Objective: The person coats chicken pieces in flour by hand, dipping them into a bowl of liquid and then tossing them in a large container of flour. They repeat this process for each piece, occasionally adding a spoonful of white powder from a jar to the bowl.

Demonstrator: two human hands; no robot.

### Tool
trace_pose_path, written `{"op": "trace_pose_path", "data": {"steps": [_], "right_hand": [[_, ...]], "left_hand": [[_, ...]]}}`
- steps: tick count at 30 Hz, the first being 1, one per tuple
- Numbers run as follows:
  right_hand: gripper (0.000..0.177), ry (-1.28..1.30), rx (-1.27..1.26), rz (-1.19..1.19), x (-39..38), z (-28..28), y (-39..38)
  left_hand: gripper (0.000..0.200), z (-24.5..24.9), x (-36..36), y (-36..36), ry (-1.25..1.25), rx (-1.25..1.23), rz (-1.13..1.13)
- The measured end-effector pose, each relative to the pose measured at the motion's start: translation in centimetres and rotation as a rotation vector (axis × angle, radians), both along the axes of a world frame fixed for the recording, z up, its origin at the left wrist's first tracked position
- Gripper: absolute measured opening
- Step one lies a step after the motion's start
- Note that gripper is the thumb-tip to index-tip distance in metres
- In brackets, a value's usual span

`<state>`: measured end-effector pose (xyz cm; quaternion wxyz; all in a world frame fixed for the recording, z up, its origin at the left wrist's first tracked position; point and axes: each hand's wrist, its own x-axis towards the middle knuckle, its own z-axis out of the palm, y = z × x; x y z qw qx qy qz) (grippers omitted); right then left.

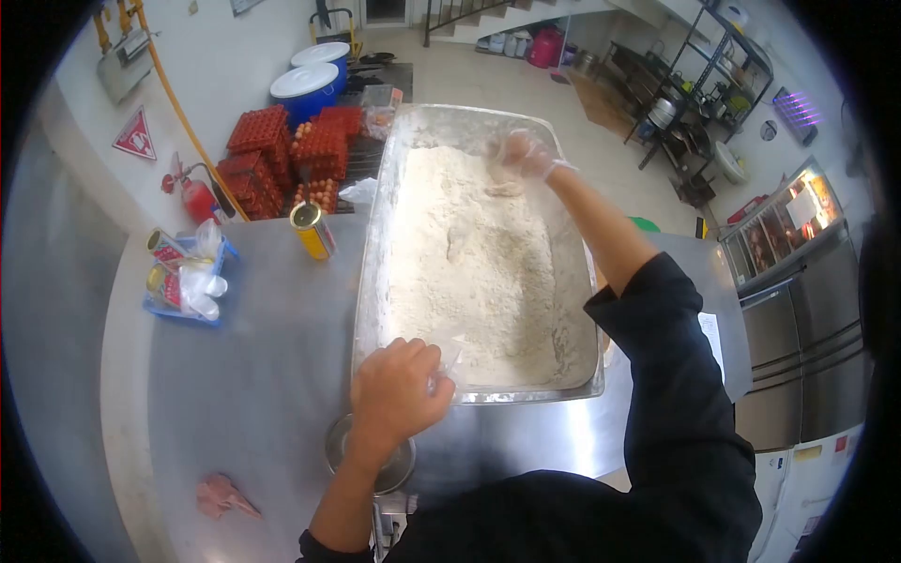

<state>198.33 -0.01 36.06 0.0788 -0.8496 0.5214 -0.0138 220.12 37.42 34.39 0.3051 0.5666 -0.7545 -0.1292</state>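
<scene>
Steel tray (375, 235) of flour (469, 263) fills the middle of the surface (253, 375). Left grip (399, 389) is clamped on its rim at 7 o'clock. Right grip (521, 155), gloved, sits in the flour at 12 o'clock, fingers curled over a pale lump (504, 189); whether it clasps the lump I cannot tell. Can (313, 228) stands at 10 o'clock.

Right hand (522, 158) blurred, fingers (503, 148) perhaps in flour (469, 267).
</scene>
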Motion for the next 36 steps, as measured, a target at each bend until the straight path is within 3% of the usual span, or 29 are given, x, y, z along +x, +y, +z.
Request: {"op": "trace_pose_path", "data": {"steps": [2,5,6,8,10,11,14,15,17,18,20,21,28,32,34,36], "right_hand": [[0.041,-0.036,-0.143,-0.068,-3.2,-2.5,-5.1],[0.044,0.004,-0.367,0.002,-1.3,1.0,0.1],[0.047,-0.095,-0.138,-0.004,-0.4,-0.1,0.7],[0.051,-0.075,-0.009,0.249,1.4,-3.1,3.0],[0.049,0.116,0.060,0.537,3.6,-4.8,6.7],[0.048,0.182,0.229,0.561,4.5,-4.8,7.9],[0.041,0.404,0.318,0.370,5.6,-2.7,9.1],[0.055,0.325,0.336,0.368,4.1,-4.1,5.9],[0.070,0.275,0.249,0.216,2.9,-0.8,6.0],[0.069,0.287,0.219,0.054,3.4,1.5,6.2],[0.057,0.280,-0.112,0.048,0.1,-1.4,0.3],[0.052,0.177,-0.141,0.078,0.1,-2.1,1.1],[0.059,0.347,0.531,0.148,-1.7,-5.0,7.1],[0.074,0.272,0.703,0.063,1.8,-7.2,11.4],[0.084,0.185,0.697,0.089,4.2,-4.3,15.9],[0.081,0.277,0.773,0.261,5.5,-2.8,17.2]], "left_hand": [[0.013,0.0,-0.2,0.0,0.008,-0.006,0.007],[0.013,0.1,-0.1,0.0,0.015,-0.002,0.007],[0.013,0.1,-0.1,0.0,0.017,-0.001,0.005],[0.012,0.3,0.0,0.0,-0.019,0.023,0.005],[0.012,0.2,-0.2,0.0,-0.033,0.034,0.004],[0.012,0.2,-0.2,0.1,-0.033,0.035,0.004],[0.012,0.4,-0.1,0.1,-0.008,0.020,0.003],[0.012,0.4,-0.1,0.2,0.006,0.016,0.007],[0.013,0.3,0.0,0.2,-0.023,0.043,0.014],[0.014,0.3,0.0,0.2,-0.038,0.058,0.012],[0.014,0.2,0.0,0.3,-0.045,0.116,0.030],[0.015,0.2,0.0,0.3,-0.049,0.140,0.040],[0.015,0.3,0.0,0.5,-0.073,0.126,0.043],[0.016,0.6,-0.1,0.5,-0.069,0.166,0.059],[0.016,0.5,0.0,0.5,-0.062,0.155,0.061],[0.017,0.4,0.0,0.6,-0.052,0.135,0.055]]}}
